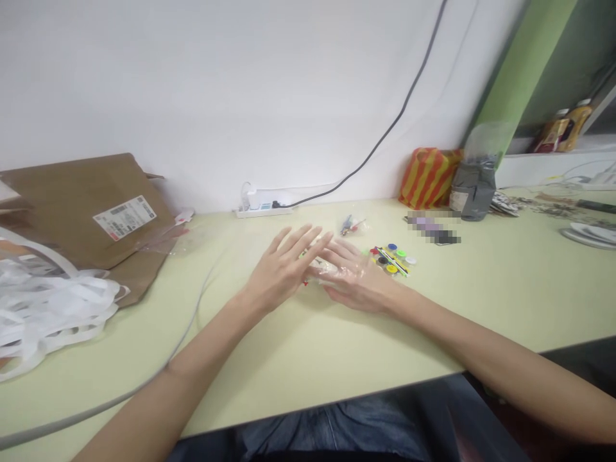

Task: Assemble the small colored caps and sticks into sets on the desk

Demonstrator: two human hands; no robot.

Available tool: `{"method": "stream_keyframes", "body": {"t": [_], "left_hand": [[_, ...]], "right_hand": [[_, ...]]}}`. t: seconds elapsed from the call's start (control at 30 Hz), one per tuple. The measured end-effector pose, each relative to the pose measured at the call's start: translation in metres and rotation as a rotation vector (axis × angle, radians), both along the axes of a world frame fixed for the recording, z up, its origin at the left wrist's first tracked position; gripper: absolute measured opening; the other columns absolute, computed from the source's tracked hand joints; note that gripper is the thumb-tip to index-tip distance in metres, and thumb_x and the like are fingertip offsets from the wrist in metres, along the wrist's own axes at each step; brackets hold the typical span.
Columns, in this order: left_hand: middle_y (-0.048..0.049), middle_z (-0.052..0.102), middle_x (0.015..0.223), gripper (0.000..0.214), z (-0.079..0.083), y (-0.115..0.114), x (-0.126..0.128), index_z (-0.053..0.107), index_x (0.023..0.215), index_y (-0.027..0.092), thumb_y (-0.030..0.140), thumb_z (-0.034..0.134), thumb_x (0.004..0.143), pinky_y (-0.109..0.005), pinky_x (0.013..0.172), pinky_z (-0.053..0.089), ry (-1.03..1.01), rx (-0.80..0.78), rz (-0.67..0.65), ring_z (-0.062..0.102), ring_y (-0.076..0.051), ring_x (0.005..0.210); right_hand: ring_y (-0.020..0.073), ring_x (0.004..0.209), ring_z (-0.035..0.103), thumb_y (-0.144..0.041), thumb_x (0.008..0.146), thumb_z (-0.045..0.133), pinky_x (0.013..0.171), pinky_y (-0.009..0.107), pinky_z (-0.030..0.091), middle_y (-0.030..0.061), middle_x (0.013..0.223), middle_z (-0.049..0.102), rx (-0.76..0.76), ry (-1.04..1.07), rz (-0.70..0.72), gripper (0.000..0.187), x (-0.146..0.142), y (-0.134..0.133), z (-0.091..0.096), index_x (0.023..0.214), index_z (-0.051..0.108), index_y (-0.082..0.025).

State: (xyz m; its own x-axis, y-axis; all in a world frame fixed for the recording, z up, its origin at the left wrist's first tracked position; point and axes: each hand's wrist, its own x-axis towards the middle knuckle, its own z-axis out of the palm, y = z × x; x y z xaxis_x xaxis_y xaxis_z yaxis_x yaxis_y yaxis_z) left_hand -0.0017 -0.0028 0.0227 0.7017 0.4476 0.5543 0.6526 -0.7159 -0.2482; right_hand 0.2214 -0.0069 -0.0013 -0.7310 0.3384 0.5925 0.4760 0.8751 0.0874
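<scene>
My left hand [282, 269] is held above the table with its fingers stretched out and slightly apart. Its fingertips overlap the fingers of my right hand [366, 282]. A crinkled clear plastic bag [332, 269] lies between the hands and over part of my right hand, whose fingers also reach out straight. Something small and red shows under my left palm, too small to name. Just beyond my right wrist is a group of small coloured discs and sticks [392, 260]. Behind the hands lies a small clear bag [353, 224] with blue and red pieces.
A brown cardboard package [96, 212] and a heap of white strips [52, 308] occupy the left. A grey cable [192, 317] crosses the table there. Against the wall sit a power strip [264, 208], a striped bag [428, 178] and a grey bag [474, 189].
</scene>
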Motion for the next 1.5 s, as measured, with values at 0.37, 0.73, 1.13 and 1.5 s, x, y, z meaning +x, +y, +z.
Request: {"method": "stream_keyframes", "body": {"t": [0.37, 0.73, 1.13, 1.5], "left_hand": [[-0.0098, 0.052, 0.143, 0.089, 0.001, 0.007, -0.011, 0.024, 0.157, 0.028, 0.011, 0.059, 0.077, -0.053, 0.122, 0.02, 0.068, -0.102, 0.032, 0.039, -0.031, 0.142], [-0.0137, 0.055, 0.133, 0.085, -0.006, 0.038, -0.042, 0.024, 0.156, 0.022, 0.029, 0.064, 0.081, -0.05, 0.108, 0.034, -0.161, -0.002, 0.215, 0.05, -0.034, 0.124], [-0.0122, 0.058, 0.131, 0.088, -0.01, 0.038, -0.04, 0.026, 0.155, 0.025, 0.032, 0.069, 0.078, -0.046, 0.105, 0.037, -0.258, -0.015, 0.162, 0.053, -0.032, 0.121], [-0.0115, 0.055, 0.137, 0.085, -0.012, 0.035, -0.039, 0.031, 0.149, 0.027, 0.029, 0.074, 0.075, -0.048, 0.107, 0.038, -0.411, -0.068, 0.118, 0.052, -0.031, 0.125]], "right_hand": [[0.0283, 0.146, 0.033, -0.007, 0.082, 0.056, 0.12, 0.057, 0.025, 0.0084, 0.148, 0.052, 0.024, -0.153, 0.115, 0.056, -0.003, -0.012, 0.011, 0.136, 0.057, -0.024], [0.0237, 0.096, 0.056, -0.015, 0.095, 0.05, 0.088, 0.04, 0.042, 0.0091, 0.099, 0.069, -0.27, 0.135, -0.114, 0.026, 0.013, 0.022, -0.008, 0.111, 0.07, -0.021], [0.0209, 0.087, 0.055, -0.017, 0.091, 0.065, 0.074, 0.033, 0.035, 0.0055, 0.085, 0.069, -0.307, 0.001, -0.049, 0.014, -0.009, 0.008, -0.015, 0.103, 0.07, -0.02], [0.021, 0.087, 0.057, -0.009, 0.089, 0.062, 0.075, 0.034, 0.041, 0.0064, 0.085, 0.069, -0.288, 0.036, -0.063, 0.014, -0.011, 0.013, -0.017, 0.094, 0.07, -0.019]]}}
